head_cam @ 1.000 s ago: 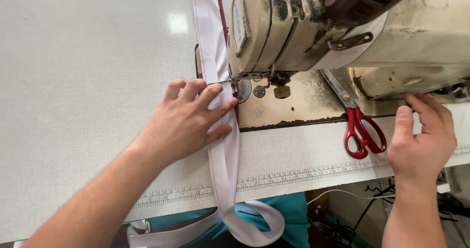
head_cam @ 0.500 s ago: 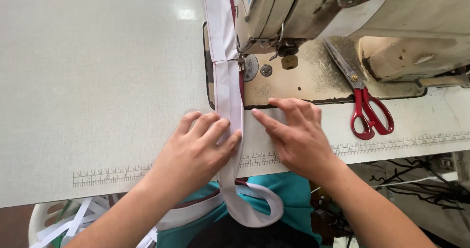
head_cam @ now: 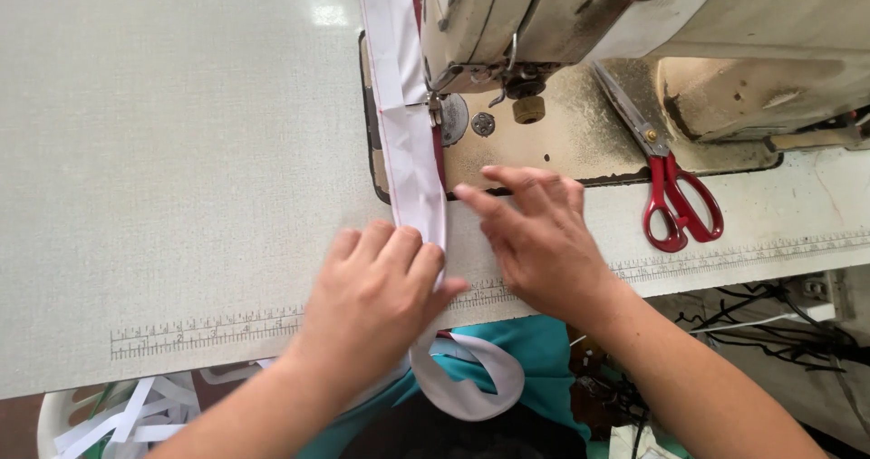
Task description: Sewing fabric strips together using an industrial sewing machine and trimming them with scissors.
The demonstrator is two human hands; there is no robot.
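A long white fabric strip (head_cam: 412, 164) with a dark red edge runs down the table from under the presser foot (head_cam: 437, 106) of a worn cream sewing machine (head_cam: 634, 24) and loops over the table's front edge. My left hand (head_cam: 381, 287) lies flat on the strip near the front edge, fingers pressing it down. My right hand (head_cam: 535, 232) rests just right of the strip, fingertips touching its edge, fingers spread.
Red-handled scissors (head_cam: 675, 201) lie on the machine bed to the right. A printed ruler (head_cam: 204, 330) runs along the table's front edge. A white bin with fabric scraps (head_cam: 118, 414) sits lower left. Cables (head_cam: 779, 332) hang lower right.
My right hand came from beside the scissors over to the strip. My left hand slid down the strip toward the front edge. The view shifted right.
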